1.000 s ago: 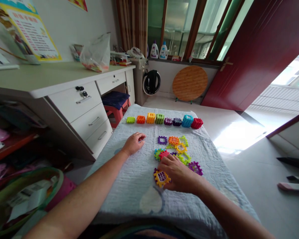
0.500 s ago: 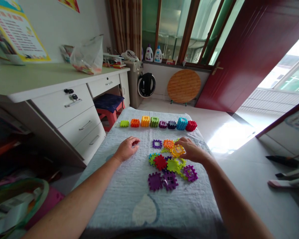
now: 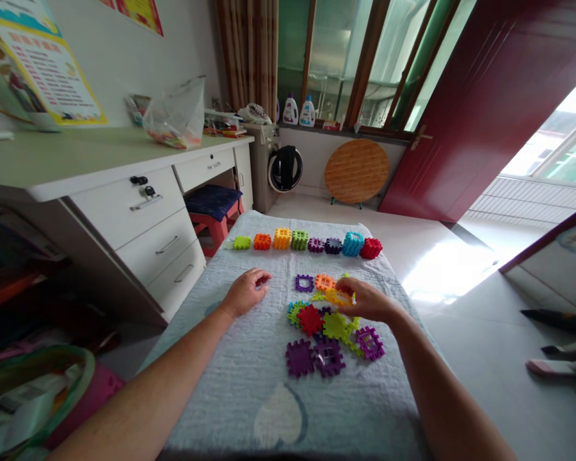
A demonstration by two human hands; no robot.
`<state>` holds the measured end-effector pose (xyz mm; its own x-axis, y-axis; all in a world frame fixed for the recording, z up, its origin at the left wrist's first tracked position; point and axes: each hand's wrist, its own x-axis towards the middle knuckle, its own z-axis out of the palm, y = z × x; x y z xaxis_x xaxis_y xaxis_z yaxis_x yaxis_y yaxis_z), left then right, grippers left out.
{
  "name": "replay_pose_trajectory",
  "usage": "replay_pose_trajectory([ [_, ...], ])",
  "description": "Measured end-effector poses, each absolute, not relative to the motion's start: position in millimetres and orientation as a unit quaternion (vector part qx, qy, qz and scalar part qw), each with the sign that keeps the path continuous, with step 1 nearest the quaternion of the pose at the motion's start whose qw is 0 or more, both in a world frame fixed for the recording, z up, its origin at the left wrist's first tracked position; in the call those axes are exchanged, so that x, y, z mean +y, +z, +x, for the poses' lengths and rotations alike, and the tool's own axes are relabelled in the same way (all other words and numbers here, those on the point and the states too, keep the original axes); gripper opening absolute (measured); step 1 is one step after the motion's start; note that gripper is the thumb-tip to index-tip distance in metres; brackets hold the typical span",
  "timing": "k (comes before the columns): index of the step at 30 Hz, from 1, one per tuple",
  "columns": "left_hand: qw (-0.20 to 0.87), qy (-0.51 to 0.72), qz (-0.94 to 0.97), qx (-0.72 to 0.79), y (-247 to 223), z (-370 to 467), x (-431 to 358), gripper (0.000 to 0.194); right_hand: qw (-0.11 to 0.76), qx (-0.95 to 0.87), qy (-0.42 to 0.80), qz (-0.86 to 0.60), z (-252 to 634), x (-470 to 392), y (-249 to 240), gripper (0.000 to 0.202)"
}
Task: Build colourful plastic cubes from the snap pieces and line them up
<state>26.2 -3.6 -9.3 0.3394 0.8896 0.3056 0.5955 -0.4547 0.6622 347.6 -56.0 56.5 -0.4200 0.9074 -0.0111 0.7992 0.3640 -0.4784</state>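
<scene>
The right hand (image 3: 372, 301) sits over the loose pile of flat plastic tiles (image 3: 333, 320) in the middle of the padded counter (image 3: 269, 384), its grip pinched on a yellow-orange tile (image 3: 338, 296) at the far side of the pile; the fingertips close on the tile's edge, though how firmly cannot be told. The left hand (image 3: 247, 291) rests to the left on the cloth, fingers loosely curled, holding nothing that shows. A red tile (image 3: 310, 319), a green tile (image 3: 336, 325) and two purple tiles (image 3: 314, 356) lie overlapping or just beside one another nearer the person. The toothed edges look likely to snag: lifting the pinched tile could drag a neighbour along or flip it. The soft quilted cover gives little firm footing, so a tile pressed down there may tilt. The row of finished cubes (image 3: 312, 242) stands at the far edge, and a wide sweep of the arm might knock one to the floor
</scene>
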Motion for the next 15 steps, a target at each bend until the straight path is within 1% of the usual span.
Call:
replay_pose_trajectory([
  [4,0.225,0.331,0.784,0.475,-7.7,27.3,-4.4,0.022,0.125,-0.798,0.348,-0.476,333.7,-54.2,65.7,0.022],
  [6,0.227,0.331,0.783,0.475,-8.0,27.2,-4.3,0.022,0.137,-0.797,0.37,-0.457,323.9,-51.7,65.3,0.024],
  [9,0.228,0.33,0.784,0.474,-8.5,26.4,-4.5,0.022,0.166,-0.795,0.335,-0.478,312.4,-47.0,59.5,0.03],
  [15,0.225,0.328,0.786,0.473,-7.3,25.8,-5.4,0.023,0.194,-0.776,0.258,-0.542,310.8,-43.3,47.2,0.03],
])
